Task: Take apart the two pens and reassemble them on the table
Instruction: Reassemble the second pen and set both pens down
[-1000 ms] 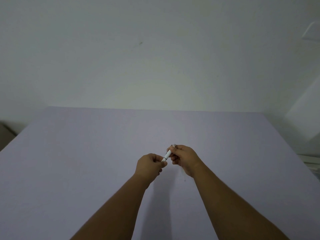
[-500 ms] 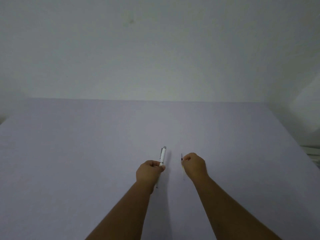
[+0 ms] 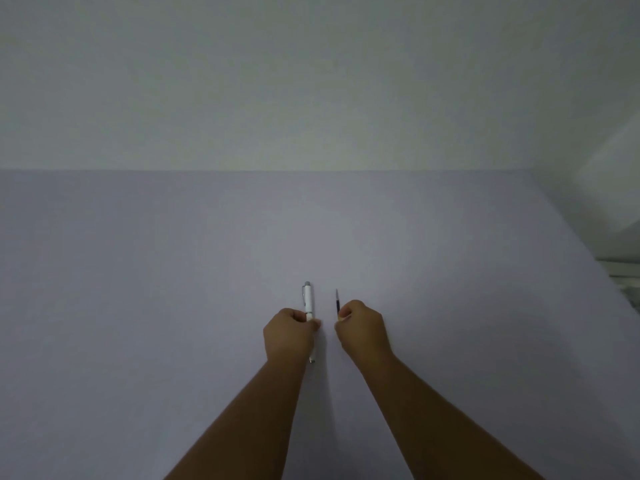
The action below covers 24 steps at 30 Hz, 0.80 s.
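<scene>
While the white pen barrel [image 3: 308, 301] is sitting pinched in the closed left hand [image 3: 289, 332], clip end pointing away, the right hand [image 3: 362, 329] is closing its fingertips on the thin dark refill [image 3: 337, 304] just beside it, both low over the lilac surface [image 3: 138, 289]. To do this well, the person is probably wanting each piece lowered flat, parallel and apart, so nothing rolls. The barrel's near tip is peeking out below the left hand; any spring or second pen isn't showing, and contact with the surface is hard to judge.
</scene>
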### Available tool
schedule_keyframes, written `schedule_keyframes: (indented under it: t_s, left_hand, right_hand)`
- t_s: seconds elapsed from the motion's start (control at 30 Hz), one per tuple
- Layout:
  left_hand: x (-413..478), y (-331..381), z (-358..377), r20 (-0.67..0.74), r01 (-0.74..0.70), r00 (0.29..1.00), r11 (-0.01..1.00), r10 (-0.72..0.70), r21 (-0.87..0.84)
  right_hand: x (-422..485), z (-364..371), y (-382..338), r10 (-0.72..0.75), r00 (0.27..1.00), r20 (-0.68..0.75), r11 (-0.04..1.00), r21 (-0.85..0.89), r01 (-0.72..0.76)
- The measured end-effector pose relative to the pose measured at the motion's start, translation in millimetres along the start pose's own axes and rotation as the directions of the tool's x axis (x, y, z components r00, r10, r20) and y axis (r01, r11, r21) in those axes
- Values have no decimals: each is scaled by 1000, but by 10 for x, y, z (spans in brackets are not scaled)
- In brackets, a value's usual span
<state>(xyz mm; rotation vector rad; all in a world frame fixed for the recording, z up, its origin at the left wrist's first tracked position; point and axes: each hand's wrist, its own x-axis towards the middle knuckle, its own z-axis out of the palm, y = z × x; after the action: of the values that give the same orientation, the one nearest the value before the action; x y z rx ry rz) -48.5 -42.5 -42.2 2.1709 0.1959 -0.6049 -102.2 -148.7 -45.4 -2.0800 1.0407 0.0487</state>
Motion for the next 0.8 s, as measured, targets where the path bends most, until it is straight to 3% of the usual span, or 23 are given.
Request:
schedule_keyframes:
  t_s: [0.8]
  left_hand:
    - [15,22,51,-35,-16,999,999,17,51]
  right_hand:
    - [-42,101,24,-8,1000,19,1000,30,8]
